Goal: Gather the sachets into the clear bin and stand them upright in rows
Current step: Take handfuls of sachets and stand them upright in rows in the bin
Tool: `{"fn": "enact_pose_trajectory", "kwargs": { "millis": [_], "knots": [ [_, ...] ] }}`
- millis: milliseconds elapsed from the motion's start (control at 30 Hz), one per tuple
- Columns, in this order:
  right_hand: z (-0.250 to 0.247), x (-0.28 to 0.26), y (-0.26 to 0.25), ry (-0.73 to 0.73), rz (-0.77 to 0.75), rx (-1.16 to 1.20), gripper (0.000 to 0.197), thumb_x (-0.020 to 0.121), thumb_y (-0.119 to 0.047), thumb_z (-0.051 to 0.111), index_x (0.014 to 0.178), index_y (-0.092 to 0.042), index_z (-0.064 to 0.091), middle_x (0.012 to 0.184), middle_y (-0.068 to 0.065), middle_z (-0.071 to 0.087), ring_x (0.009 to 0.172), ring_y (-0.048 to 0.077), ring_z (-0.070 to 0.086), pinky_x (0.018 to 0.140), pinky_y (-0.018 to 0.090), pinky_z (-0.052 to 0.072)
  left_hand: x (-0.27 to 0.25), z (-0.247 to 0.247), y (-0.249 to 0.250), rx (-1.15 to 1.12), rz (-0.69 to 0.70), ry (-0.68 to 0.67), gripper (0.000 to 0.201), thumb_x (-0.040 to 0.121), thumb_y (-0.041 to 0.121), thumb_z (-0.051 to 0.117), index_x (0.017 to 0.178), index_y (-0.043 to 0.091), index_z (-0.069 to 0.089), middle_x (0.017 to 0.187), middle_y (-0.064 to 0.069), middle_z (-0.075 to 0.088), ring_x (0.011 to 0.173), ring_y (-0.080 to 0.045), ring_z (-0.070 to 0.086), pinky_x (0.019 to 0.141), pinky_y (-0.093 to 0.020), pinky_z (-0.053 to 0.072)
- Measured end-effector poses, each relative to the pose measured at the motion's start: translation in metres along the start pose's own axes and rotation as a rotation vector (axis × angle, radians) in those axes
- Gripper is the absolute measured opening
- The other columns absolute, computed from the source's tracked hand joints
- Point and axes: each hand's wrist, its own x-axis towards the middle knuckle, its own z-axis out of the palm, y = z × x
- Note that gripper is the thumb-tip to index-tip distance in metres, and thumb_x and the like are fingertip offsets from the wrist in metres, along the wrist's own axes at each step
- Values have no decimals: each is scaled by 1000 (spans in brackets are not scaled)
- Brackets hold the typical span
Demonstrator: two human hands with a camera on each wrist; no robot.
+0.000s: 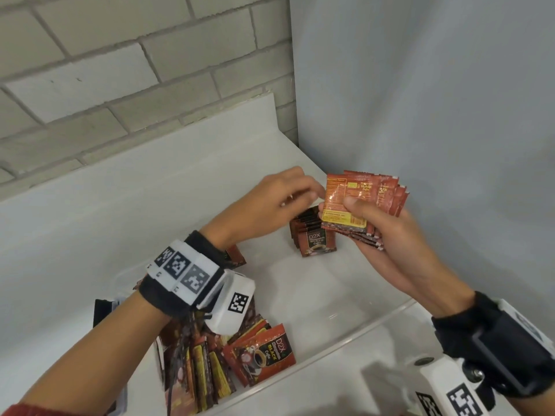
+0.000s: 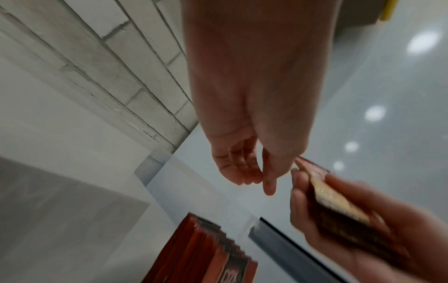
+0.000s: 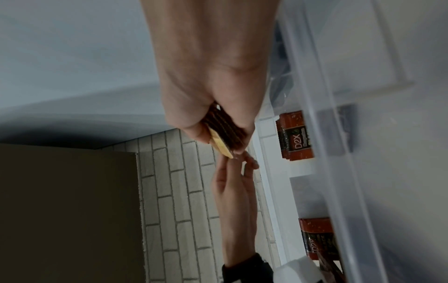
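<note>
right hand raised over the far right corner of the clear bin, thumb and fingers clamped on a fanned stack of red sachets. left hand just beside that stack, holding nothing, fingers loosely curled, fingertips near its edge. below, a short row of sachets standing upright in the bin's far corner. nearer, a loose pile of sachets lying tumbled in the bin's near left end, partly hidden by the left wrist.
</note>
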Motion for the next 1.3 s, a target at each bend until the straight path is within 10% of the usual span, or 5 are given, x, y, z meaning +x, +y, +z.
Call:
{"fn": "enact_pose_trajectory", "kwargs": {
  "millis": [333,700,900,1133,1300],
  "knots": [
    [2,-2,-1,-102,-41,-21,36,82,-11,62,118,-8,62,110,8,71,104,21,67,86,27,54,-5,-10,23,-439,-107,102,29,82,10,73,108,8,62,95,-12,63,86,-23,62,86,-51,49],
    [0,2,2,-229,99,33,105,46,-75,74,127,-13,53,91,6,71,81,18,67,80,34,58,-12,-21,26,-465,81,141,18,85,-2,63,101,5,68,96,-11,58,90,-9,58,80,-25,51],
    [2,-5,-4,-201,138,-59,41,80,-33,61,114,-11,65,102,11,72,89,23,69,77,33,58,-14,-16,19,-429,32,111,18,85,3,64,100,11,72,98,-12,58,92,-18,58,83,-36,53],
    [1,-2,-4,-149,81,-49,45,80,-14,63,124,-8,58,109,12,69,93,24,68,73,30,57,-18,-18,21,-513,-37,103,37,94,-12,40,113,6,66,102,-15,67,90,-26,65,80,-27,53],
    [1,-1,-4,-135,37,-11,41,76,-6,63,117,-14,58,101,7,71,90,23,70,71,30,57,-21,-23,31,-570,-140,-18,22,89,6,61,110,9,66,105,-3,68,88,-21,67,82,-31,56]
  ]
}}
